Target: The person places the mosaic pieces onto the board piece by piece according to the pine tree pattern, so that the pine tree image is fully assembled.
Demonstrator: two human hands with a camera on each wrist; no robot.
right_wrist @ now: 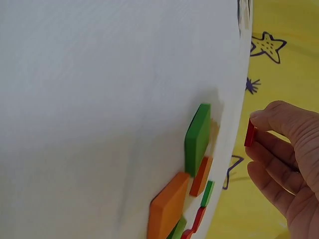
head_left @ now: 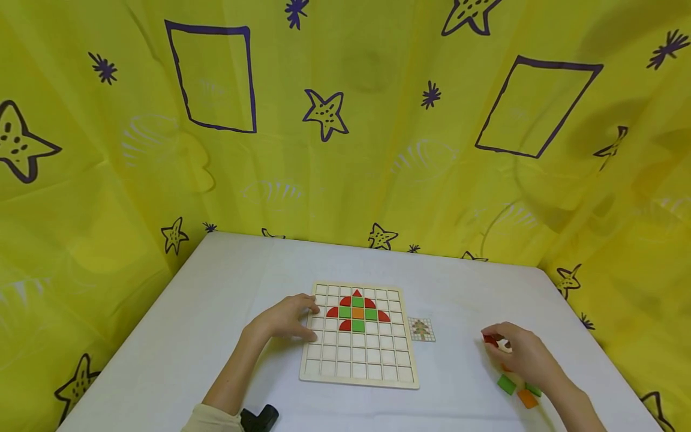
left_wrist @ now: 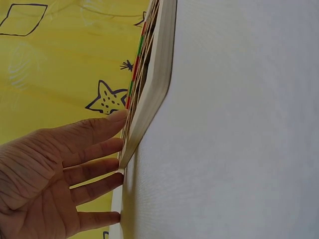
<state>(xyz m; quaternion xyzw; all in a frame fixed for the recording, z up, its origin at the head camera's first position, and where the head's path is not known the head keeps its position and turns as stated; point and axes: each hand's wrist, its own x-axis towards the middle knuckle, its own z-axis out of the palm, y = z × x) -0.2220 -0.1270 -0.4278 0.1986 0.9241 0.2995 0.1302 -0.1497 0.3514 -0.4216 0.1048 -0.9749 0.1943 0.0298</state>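
A wooden grid board (head_left: 358, 373) lies on the white table, with red, green and orange tiles forming a tree-like pattern in its upper half. My left hand (head_left: 287, 318) rests at the board's left edge, fingers extended; in the left wrist view the hand (left_wrist: 60, 174) has its fingertips along the wooden rim (left_wrist: 154, 84). My right hand (head_left: 526, 354) pinches a small red tile (head_left: 490, 340) above the loose pieces. The right wrist view shows this red tile (right_wrist: 250, 133) between thumb and fingers of the hand (right_wrist: 294, 154); its full outline is hidden.
Loose green (head_left: 506, 384) and orange (head_left: 528, 399) tiles lie under and near the right hand. A small pattern card (head_left: 421, 330) sits by the board's right side. Near the left sleeve is a black object (head_left: 260, 418). A yellow curtain (head_left: 345, 180) surrounds the table.
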